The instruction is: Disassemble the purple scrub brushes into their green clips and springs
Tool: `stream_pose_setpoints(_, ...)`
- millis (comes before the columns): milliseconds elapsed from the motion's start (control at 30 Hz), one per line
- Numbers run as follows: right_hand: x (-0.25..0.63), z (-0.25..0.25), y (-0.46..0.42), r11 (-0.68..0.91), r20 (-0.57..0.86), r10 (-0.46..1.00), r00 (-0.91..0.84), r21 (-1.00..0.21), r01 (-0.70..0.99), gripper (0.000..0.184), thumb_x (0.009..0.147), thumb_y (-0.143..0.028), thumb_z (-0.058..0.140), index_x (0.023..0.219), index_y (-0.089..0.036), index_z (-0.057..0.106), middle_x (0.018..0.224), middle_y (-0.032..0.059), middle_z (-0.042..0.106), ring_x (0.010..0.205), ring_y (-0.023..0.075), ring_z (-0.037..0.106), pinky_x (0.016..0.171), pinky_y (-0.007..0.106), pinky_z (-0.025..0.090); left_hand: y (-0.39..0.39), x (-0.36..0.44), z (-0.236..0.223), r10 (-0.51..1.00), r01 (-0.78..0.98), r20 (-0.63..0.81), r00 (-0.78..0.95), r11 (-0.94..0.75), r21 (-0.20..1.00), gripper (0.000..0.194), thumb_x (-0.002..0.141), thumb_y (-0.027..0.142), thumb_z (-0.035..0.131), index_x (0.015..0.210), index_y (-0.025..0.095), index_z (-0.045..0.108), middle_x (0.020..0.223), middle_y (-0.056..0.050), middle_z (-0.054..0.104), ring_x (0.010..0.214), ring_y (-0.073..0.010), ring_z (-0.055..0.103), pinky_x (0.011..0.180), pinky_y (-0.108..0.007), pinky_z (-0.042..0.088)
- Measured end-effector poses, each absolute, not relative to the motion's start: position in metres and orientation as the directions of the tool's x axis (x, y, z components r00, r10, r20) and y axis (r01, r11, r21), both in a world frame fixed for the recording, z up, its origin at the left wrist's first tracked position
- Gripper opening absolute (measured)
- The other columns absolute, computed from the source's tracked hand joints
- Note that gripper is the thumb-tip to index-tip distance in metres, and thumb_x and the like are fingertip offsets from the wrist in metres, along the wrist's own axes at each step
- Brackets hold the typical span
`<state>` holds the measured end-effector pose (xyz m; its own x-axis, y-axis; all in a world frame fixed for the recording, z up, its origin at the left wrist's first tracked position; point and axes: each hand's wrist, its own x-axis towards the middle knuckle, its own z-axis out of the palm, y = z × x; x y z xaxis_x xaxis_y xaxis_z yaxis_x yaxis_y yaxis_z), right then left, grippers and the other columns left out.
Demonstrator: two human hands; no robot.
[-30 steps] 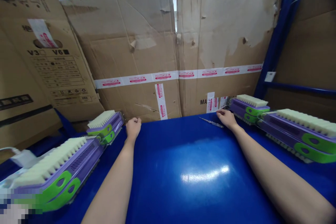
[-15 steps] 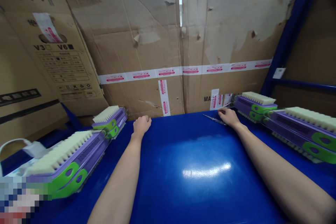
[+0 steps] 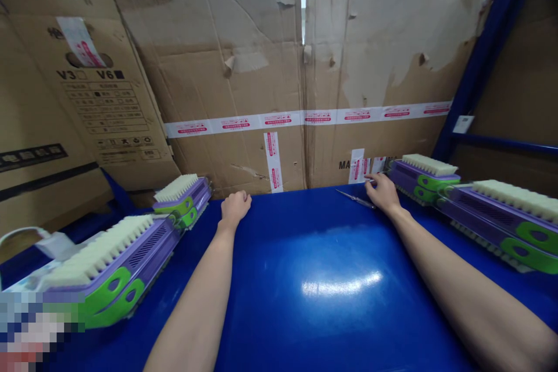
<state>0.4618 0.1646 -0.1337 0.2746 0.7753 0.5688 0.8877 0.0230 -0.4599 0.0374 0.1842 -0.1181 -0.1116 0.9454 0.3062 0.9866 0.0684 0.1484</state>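
My left hand [image 3: 234, 207] rests as a closed fist on the far part of the blue table [image 3: 314, 279], just right of a purple and green brush with white bristles [image 3: 181, 196]. My right hand [image 3: 382, 190] lies at the far right of the table with its fingers curled, touching the near end of another purple and green brush [image 3: 425, 174]. A thin metal tool like tweezers or small scissors [image 3: 357, 199] lies on the table just left of my right hand.
Longer purple and green brushes lie along the left side [image 3: 104, 270] and the right side [image 3: 505, 215]. Taped cardboard boxes [image 3: 270, 81] wall the back. A blue shelf post [image 3: 483, 52] stands at the right.
My left hand has slid a little to the right along the table's far edge. My right hand has shifted slightly toward the brush. The view has tilted a bit.
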Motion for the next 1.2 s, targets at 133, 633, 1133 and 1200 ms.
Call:
stream_pose_setpoints(133, 0.458, -0.122, 0.154, -0.027, 0.803, 0.489, 0.341, -0.376, 0.926, 0.042, 0.084, -0.028, 0.041, 0.119, -0.012, 0.058, 0.12, 0.0172, 0.054, 0.113, 0.0286, 0.049, 0.094, 0.041, 0.04, 0.184, 0.037, -0.118, 0.946, 0.986, 0.301, -0.117, 0.073, 0.153, 0.029, 0.088, 0.038, 0.04, 0.08, 0.022, 0.063, 0.086, -0.01, 0.069, 0.088, -0.0275, 0.065, 0.069, -0.032, 0.044)
stream_pose_setpoints(633, 0.472, -0.081, 0.158, -0.455, 0.853, 0.359, 0.378, -0.194, 0.869, 0.043, 0.076, -0.023, 0.05, 0.117, -0.012, 0.053, 0.132, 0.0233, 0.038, 0.128, 0.0328, 0.026, 0.1, 0.052, 0.022, 0.185, 0.037, -0.119, 0.944, 0.985, 0.304, -0.124, 0.079, 0.156, 0.027, 0.088, 0.037, 0.04, 0.094, 0.022, 0.061, 0.093, -0.011, 0.069, 0.092, -0.0279, 0.065, 0.073, -0.033, 0.047)
stream_pose_setpoints(1133, 0.533, -0.035, 0.158, -0.722, 0.229, 0.633, 0.739, -0.168, 0.671, 0.065, 0.071, -0.046, 0.07, 0.124, -0.013, 0.054, 0.12, 0.0291, 0.051, 0.116, 0.039, 0.042, 0.079, 0.047, 0.022, 0.186, 0.036, -0.12, 0.949, 0.988, 0.292, -0.117, 0.08, 0.135, 0.026, 0.088, 0.038, 0.04, 0.091, 0.022, 0.06, 0.093, -0.01, 0.068, 0.092, -0.0285, 0.065, 0.074, -0.035, 0.048)
stream_pose_setpoints(1200, 0.532, -0.034, 0.156, -0.721, 0.202, 0.647, 0.735, -0.154, 0.676, 0.064, 0.071, -0.046, 0.07, 0.124, -0.014, 0.053, 0.118, 0.0275, 0.053, 0.116, 0.0384, 0.043, 0.079, 0.046, 0.021, 0.186, 0.036, -0.12, 0.95, 0.987, 0.29, -0.118, 0.081, 0.137, 0.026, 0.088, 0.037, 0.04, 0.091, 0.022, 0.06, 0.093, -0.011, 0.068, 0.092, -0.0284, 0.065, 0.074, -0.035, 0.048)
